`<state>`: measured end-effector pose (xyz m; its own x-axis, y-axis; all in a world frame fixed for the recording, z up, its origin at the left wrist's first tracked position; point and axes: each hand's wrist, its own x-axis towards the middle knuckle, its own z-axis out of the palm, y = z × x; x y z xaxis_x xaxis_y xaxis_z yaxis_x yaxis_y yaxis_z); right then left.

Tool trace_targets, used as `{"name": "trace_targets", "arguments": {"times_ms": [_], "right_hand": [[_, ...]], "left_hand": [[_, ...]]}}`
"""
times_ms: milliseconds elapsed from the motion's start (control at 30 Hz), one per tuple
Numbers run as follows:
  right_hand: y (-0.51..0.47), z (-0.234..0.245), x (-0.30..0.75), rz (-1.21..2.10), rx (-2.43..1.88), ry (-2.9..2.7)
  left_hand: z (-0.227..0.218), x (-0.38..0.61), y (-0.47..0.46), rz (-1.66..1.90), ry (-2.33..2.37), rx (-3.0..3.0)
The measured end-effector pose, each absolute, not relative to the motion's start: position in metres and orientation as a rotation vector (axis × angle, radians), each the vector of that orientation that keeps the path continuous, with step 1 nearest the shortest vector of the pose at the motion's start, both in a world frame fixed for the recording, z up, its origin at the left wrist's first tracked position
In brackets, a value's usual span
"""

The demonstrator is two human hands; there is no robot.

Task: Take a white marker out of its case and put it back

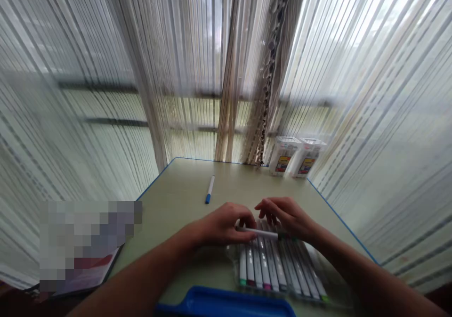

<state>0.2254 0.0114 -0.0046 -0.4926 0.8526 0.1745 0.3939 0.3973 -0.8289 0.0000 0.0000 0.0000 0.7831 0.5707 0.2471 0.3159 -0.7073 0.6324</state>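
Left hand (226, 223) and right hand (287, 218) meet over the near middle of the worktop (183, 199). Between them I hold one white marker (259, 233) crosswise: my left fingers are closed on its left end, my right fingers on its dark-capped right end. Both hands are therefore clamped on the same marker, one at each end.

Directly beneath that marker lies a row of markers (278, 272) in a clear tray, side by side, running toward me. I count about nine or ten white barrels; the exact number is blurred. Their near caps show green, magenta and other colours. My wrists rest just above the far ends of this row.

One single pen (209, 189), white with a blue cap, lies apart on the worktop, beyond my left hand.

Two clear containers (296, 157) stand side by side at the far right corner, touching or nearly so. Each carries a label in yellow, red and blue; the writing is too small to read.

One blue lid (226, 303) sits at the near edge, just left of the row.
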Motion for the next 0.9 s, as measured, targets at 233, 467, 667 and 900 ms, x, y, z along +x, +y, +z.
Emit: {"name": "trace_targets", "arguments": {"times_ms": [233,467,667,900], "right_hand": [[0.009,-0.001,0.226,1.176,-0.943,-1.872],[0.012,-0.005,0.224,1.148,-0.939,-1.829],[0.023,-0.006,0.228,1.090,-0.967,-1.583],[0.025,-0.007,0.228,1.070,-0.970,-1.535]], "left_hand": [[-0.001,-0.002,0.007,0.837,0.979,2.312],[-0.002,0.000,0.009,0.933,1.023,2.179],[-0.006,-0.002,0.018,1.027,1.068,1.932],[-0.011,-0.003,0.024,1.086,0.985,1.619]]}}
